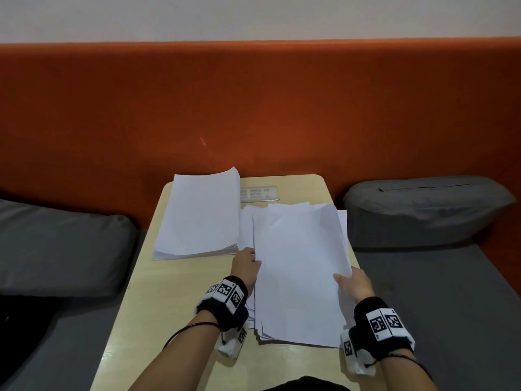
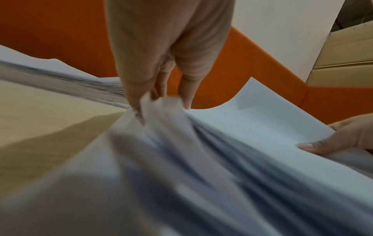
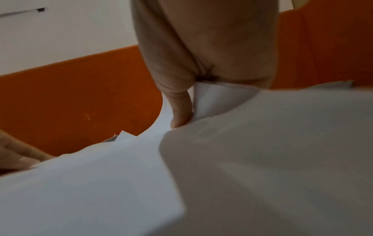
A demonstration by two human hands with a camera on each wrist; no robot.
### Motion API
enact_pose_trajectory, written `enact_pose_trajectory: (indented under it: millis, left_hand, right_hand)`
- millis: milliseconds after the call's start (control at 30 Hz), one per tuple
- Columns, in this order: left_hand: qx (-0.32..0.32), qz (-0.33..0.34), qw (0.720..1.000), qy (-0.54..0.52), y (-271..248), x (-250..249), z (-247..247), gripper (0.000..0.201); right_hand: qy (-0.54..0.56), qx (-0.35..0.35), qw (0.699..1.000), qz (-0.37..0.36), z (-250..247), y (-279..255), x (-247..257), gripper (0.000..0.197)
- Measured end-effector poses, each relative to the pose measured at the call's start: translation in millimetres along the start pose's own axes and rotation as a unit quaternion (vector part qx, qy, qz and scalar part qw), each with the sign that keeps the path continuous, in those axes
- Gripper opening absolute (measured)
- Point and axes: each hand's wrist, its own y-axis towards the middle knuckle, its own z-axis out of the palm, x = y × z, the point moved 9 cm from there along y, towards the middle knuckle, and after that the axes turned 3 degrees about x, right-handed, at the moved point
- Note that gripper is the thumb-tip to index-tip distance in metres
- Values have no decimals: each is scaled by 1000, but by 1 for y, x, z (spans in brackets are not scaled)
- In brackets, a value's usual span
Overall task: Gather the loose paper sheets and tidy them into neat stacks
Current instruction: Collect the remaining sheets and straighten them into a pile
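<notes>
I'm mid-gather w/ the loose sheets on the right half of the table; the far edges aren't lined up yet & the corners fan out. The neat stack sits far left, just beside this pile. My left hand has its grip closed on the left edge of the upper sheets, fingertips pinching paper. My right hand has its grip closed on the right edge, thumb on top, the other fingers hidden underneath. Next, I reckon: lift the bundle, stand it on edge, tap it square, then set it down as a 2nd stack w/o letting the lower sheets slip
</notes>
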Motion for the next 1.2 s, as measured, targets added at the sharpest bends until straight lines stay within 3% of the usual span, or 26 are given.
enact_pose_trajectory:
  millis: [200,433,933,1200]
  left_hand:
    - [-37,80,995,51,-7,-18,1,34]
    - [3,52,973,227,-13,-6,17,54]
    - [30,3,990,136,-11,-4,18,47]
    - [1,-24,997,68,-8,-5,11,37]
  right_hand:
    - [1,-2,1000,7,0,1,-4,30]
    - [4,-4,1000,13,-1,-2,-3,29]
    - [17,-1,1000,17,-2,-7,-2,32]
    - [12,0,1000,16,-2,-6,-2,31]
